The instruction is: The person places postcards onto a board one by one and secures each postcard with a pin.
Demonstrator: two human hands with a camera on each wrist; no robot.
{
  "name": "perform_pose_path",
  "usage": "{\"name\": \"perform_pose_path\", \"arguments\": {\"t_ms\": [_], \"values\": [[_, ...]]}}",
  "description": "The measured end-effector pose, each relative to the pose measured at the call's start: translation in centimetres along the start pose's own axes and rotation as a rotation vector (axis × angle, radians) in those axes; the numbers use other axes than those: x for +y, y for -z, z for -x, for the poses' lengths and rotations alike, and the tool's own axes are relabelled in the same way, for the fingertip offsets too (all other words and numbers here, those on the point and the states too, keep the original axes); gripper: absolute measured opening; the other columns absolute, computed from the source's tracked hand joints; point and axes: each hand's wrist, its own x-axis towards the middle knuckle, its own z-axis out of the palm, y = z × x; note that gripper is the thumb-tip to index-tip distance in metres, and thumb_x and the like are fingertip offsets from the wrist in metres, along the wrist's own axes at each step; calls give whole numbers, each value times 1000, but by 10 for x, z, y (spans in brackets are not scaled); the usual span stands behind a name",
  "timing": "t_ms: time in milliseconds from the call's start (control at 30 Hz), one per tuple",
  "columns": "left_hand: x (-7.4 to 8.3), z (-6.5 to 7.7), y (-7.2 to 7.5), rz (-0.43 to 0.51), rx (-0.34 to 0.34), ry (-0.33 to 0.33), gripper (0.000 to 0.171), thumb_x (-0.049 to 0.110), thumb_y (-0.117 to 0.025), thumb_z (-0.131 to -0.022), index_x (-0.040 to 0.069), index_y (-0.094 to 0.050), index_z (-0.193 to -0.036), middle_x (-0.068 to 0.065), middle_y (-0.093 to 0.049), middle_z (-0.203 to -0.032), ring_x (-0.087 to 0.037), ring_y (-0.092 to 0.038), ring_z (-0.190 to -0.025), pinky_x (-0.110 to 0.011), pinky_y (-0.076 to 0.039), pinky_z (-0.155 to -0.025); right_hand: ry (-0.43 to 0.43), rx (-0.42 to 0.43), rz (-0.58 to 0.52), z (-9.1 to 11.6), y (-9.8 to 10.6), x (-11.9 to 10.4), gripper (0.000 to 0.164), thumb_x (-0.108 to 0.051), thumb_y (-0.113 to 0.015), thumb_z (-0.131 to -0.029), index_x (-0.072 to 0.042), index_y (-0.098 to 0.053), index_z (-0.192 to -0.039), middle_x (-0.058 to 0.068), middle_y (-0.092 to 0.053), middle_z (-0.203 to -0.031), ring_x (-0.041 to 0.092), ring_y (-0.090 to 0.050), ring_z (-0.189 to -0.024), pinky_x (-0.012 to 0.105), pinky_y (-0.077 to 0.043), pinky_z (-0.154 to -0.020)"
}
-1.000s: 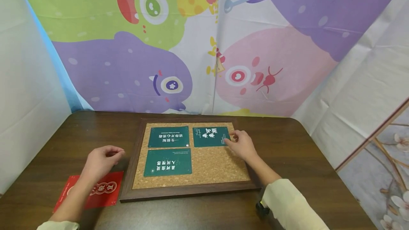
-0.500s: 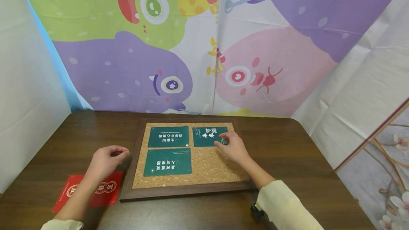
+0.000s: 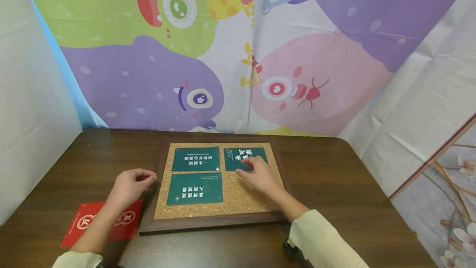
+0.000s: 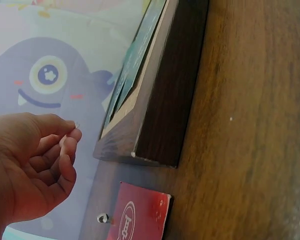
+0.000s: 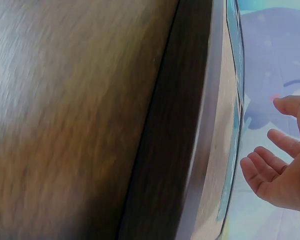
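A wood-framed cork board [image 3: 245,195] lies on the table with three green cards on it. The upper left card [image 3: 195,159] and lower left card [image 3: 195,188] show in full; my right hand [image 3: 260,175] partly covers the upper right card [image 3: 232,164]. In the right wrist view that hand's fingers [image 5: 270,162] are spread and hold nothing. My left hand [image 3: 130,186] hovers beside the frame's left edge. In the left wrist view, its thumb and forefinger pinch a tiny clear pin [image 4: 77,125], hardly visible.
A red card [image 3: 78,233] lies left of the board, partly under my left forearm. A small shiny piece [image 4: 104,218] sits beside it in the left wrist view. Behind the brown table [image 3: 316,164] hangs a cartoon-print curtain [image 3: 230,94].
My right hand has moved left from the upper right card's outer edge, over the card. My left hand has shifted slightly right, nearer the frame. The cards stay put.
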Motion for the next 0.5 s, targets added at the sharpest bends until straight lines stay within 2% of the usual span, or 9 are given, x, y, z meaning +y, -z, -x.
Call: {"name": "perform_pose_path", "arguments": {"t_ms": [233, 500], "values": [[1, -3, -6, 11, 0, -11, 26, 25, -58, -84, 3, -64, -97, -12, -65, -86, -15, -59, -68, -24, -46, -57, 41, -24, -8, 0, -10, -11, 40, -39, -61, -80, -11, -61, -107, 7, -54, -106, 19, -52, -92, 34, -46, -77], [3, -5, -13, -6, 5, -28, 23, 21, -58, -84, 2, -64, -96, -11, -65, -83, -12, -57, -65, -24, -45, -55, 84, -56, -29, 0, -20, -22, 36, -35, -62, -80, -9, -61, -106, 8, -55, -100, 18, -50, -86, 29, -43, -72]]}}
